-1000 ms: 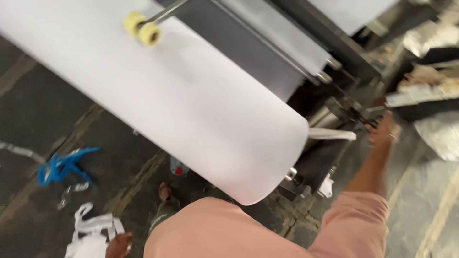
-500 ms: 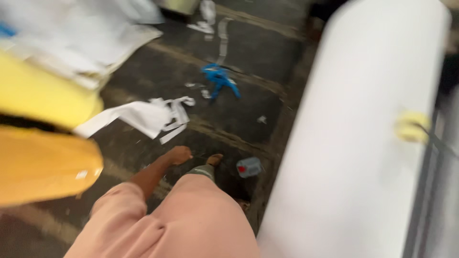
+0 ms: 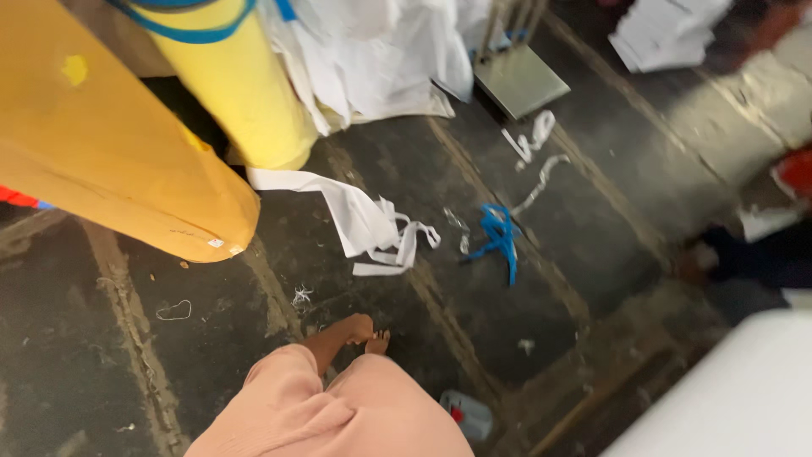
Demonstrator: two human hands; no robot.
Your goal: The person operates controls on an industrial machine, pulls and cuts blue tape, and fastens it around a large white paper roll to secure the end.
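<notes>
The camera looks straight down at a dark floor. My left hand (image 3: 359, 327) hangs at the end of a bare forearm that comes out of my pink sleeve (image 3: 292, 381). It hangs above the floor and nothing shows in it; blur hides how its fingers are set. Toes of my foot (image 3: 378, 344) show just beside it. Nearest on the floor is a white fabric strip (image 3: 364, 222), with a blue strap (image 3: 501, 234) further right. My right hand is out of view.
Two big yellow rolls (image 3: 110, 144) (image 3: 241, 80) lean in at the upper left. A white roll (image 3: 727, 398) fills the lower right corner. A small plastic container (image 3: 466, 415) lies by my feet. A metal platform (image 3: 520, 80), white sheets (image 3: 372, 51) and another person's dark leg (image 3: 761, 258) border the floor.
The view has swung away from the white roll towards the floor and the yellow rolls. My right arm, stretched out one second ago, has left the picture. My left hand still hangs down.
</notes>
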